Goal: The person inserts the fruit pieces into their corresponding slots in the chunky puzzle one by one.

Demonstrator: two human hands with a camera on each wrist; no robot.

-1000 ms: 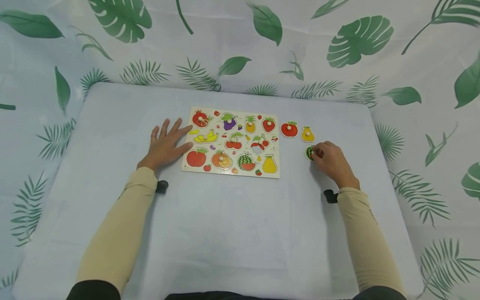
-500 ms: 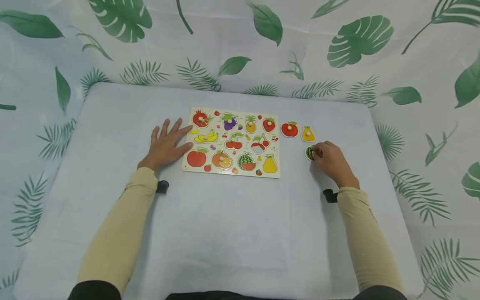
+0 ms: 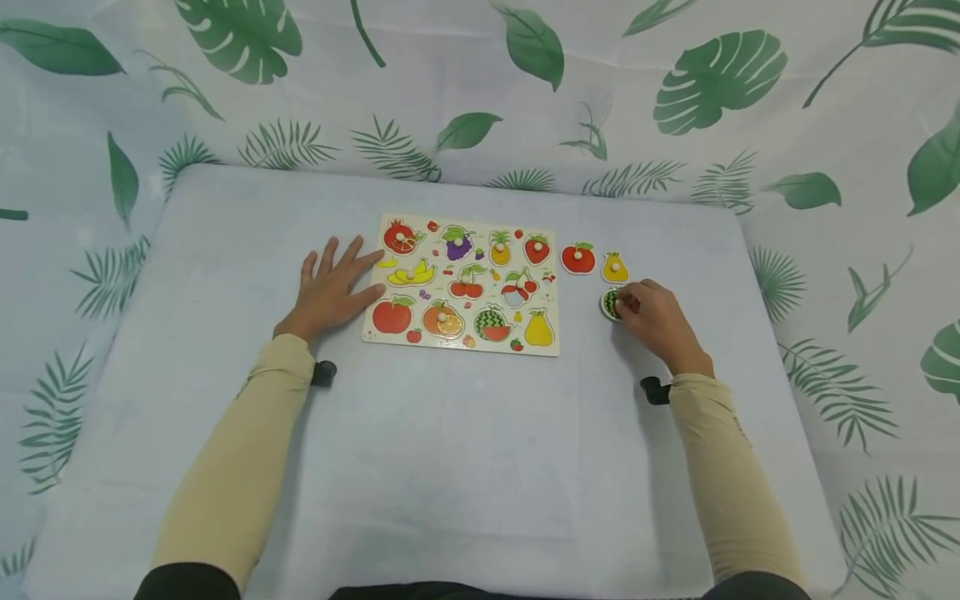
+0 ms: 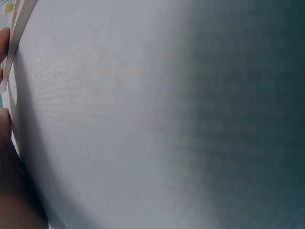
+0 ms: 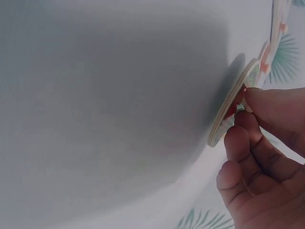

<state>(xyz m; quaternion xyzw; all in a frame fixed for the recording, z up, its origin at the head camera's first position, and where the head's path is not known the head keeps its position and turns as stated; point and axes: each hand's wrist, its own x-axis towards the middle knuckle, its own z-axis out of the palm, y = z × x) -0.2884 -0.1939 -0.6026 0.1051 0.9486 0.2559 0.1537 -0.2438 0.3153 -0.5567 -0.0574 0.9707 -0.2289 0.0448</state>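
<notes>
A fruit puzzle board [image 3: 455,287] lies on the white table, several knobbed pieces set in it. My left hand [image 3: 330,287] rests at its left edge, fingers spread, thumb and a fingertip touching the board. To the right of the board, my right hand [image 3: 660,321] pinches a watermelon puzzle piece [image 3: 610,305] between thumb and finger. In the right wrist view the watermelon piece [image 5: 233,105] is tilted, with a shadow beside it. A red apple piece [image 3: 578,258] and a yellow pear piece [image 3: 615,267] lie just beyond that hand.
The white-covered table [image 3: 465,467] stretches in front of the board. A leaf-patterned cloth [image 3: 465,75] hangs behind and around it. Black wrist mounts [image 3: 324,373] stick out inward from both beige sleeves.
The right hand has shifted slightly left with the watermelon piece, which now shows more of its face and pale rim. The left hand and the board stay in place.
</notes>
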